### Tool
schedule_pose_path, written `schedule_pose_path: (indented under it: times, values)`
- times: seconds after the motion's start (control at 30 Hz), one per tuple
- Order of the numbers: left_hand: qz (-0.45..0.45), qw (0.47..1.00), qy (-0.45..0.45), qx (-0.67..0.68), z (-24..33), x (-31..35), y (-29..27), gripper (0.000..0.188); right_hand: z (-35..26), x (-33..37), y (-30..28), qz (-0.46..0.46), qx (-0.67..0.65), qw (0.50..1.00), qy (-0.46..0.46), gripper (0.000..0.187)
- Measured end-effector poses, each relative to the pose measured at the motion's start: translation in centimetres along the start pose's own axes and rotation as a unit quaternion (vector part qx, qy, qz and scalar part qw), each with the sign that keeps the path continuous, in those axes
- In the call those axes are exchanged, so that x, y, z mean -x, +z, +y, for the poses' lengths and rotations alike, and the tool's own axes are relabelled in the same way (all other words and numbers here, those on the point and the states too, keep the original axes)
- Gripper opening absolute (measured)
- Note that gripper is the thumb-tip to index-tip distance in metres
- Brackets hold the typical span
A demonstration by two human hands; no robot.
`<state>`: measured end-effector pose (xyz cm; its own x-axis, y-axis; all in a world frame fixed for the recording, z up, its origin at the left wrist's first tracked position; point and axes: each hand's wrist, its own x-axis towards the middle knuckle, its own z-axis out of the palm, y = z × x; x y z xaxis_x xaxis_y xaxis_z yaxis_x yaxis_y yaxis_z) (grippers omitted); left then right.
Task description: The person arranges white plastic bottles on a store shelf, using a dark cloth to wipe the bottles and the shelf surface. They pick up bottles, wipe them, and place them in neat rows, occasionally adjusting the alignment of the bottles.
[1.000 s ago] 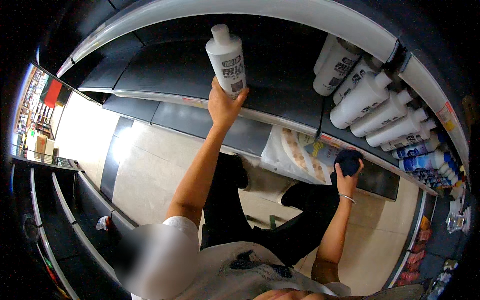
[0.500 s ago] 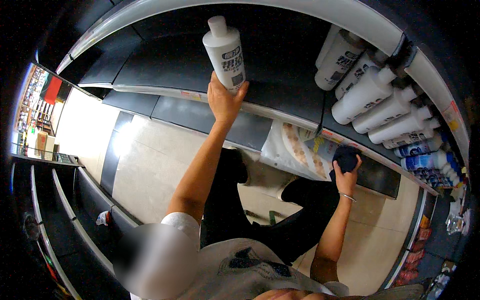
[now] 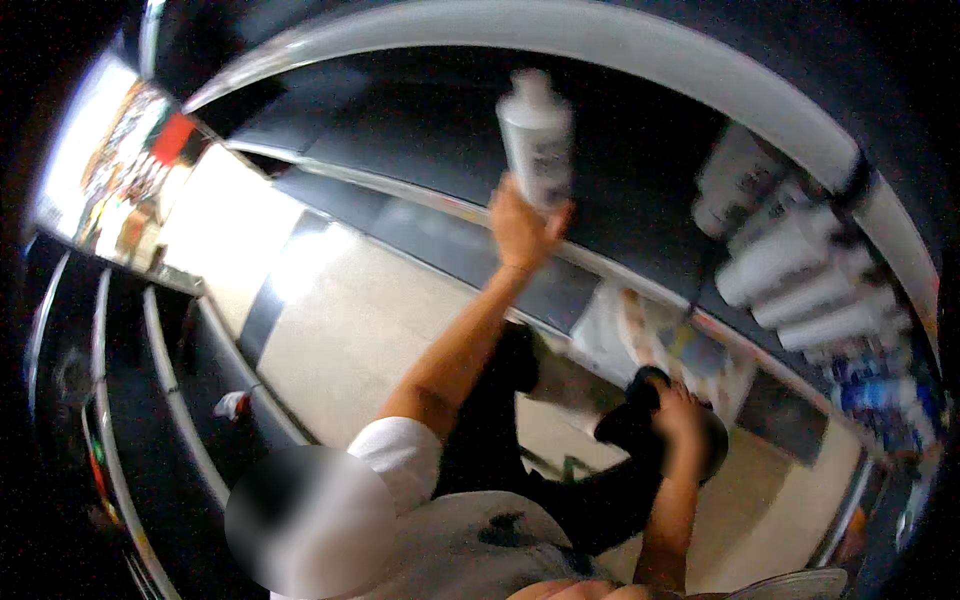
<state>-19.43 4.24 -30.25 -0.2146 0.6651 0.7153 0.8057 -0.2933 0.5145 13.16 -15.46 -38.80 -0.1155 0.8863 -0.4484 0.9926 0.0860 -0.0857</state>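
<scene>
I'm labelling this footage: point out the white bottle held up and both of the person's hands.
White bottle (image 3: 538, 145): head view, middle of its body.
Left hand (image 3: 524, 228): head view, back of the hand.
Right hand (image 3: 682, 415): head view, blurred back of the hand.

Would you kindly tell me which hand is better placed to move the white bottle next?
Probably the left hand: its grip is around the lower part of the white bottle, seen against the dark shelf. The right hand is blurred, lower in view, and apart from the bottle.
</scene>
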Motion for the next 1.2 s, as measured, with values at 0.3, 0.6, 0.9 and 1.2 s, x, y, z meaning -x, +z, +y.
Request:
schedule_pose_path:
  times: [0.3,0.6,0.9,1.2]
  values:
    - [-0.012,0.998,-0.054,0.010,0.8,-1.3,0.1,0.074,-3.2,-4.5,2.7,0.144,0.035,0.973,-0.179,0.044]
    - [-0.019,0.998,-0.030,0.049,0.2,-2.1,0.8,0.073,-1.6,-13.9,10.3,0.327,0.014,0.865,-0.380,0.041]
    - [-0.019,1.000,-0.005,0.015,-0.9,-2.6,1.1,0.074,-0.6,-19.4,15.8,0.185,-0.017,0.913,-0.363,0.046]
    - [-0.016,1.000,-0.011,-0.001,-1.7,-2.0,2.4,0.078,-1.6,-14.8,9.9,0.182,-0.045,0.906,-0.380,0.049]
